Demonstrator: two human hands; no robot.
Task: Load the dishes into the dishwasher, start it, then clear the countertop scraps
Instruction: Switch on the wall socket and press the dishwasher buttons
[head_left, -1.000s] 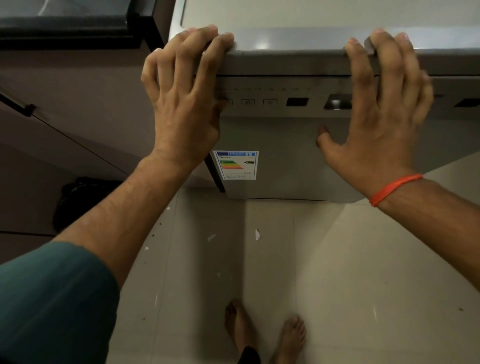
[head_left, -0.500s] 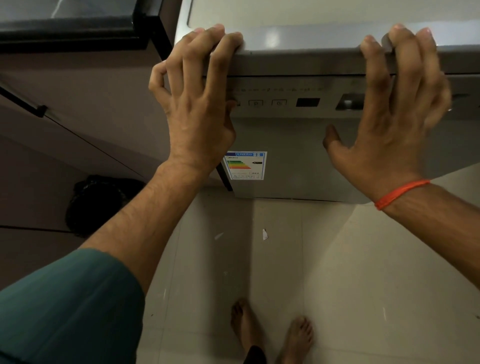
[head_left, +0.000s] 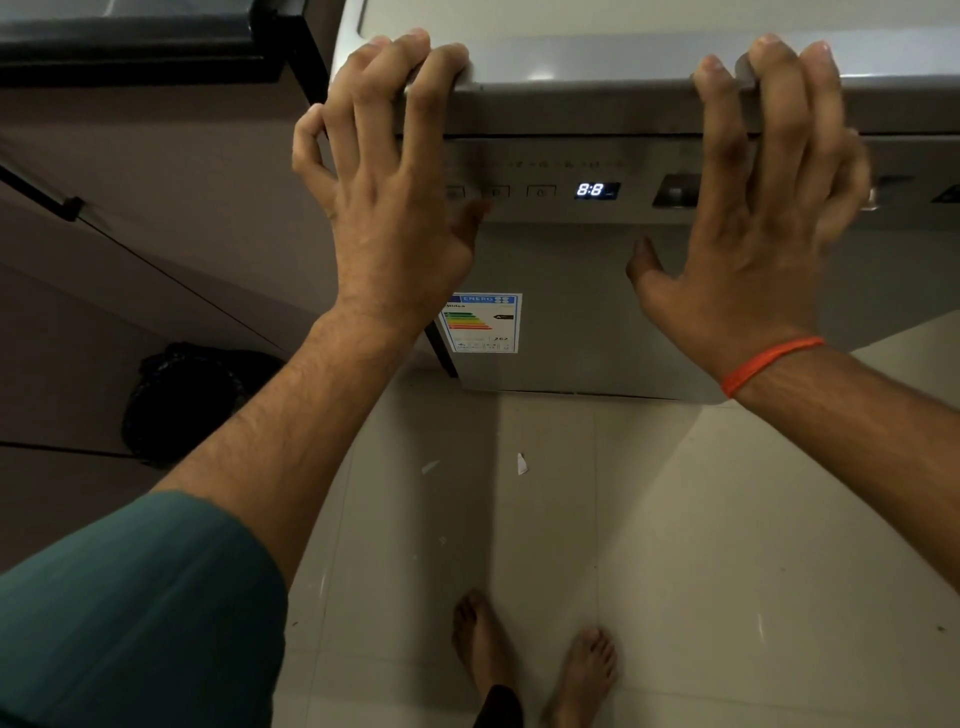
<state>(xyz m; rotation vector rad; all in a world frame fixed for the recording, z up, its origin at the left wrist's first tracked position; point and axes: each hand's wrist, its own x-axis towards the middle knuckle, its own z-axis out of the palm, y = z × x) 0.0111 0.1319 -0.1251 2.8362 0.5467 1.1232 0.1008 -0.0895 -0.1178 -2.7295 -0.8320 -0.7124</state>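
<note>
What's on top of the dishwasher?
Both hands: the left hand and the right hand hook their fingertips over the dishwasher top's front edge. Nothing else shows on the visible strip; farther back is out of frame.

The dishwasher (head_left: 587, 291) wears brushed, satin-grey metal with a glossier top edge. A glossy paper energy label (head_left: 480, 323) sticks on its door. The floor tiles (head_left: 701, 519) look smooth, faintly shiny.
</note>
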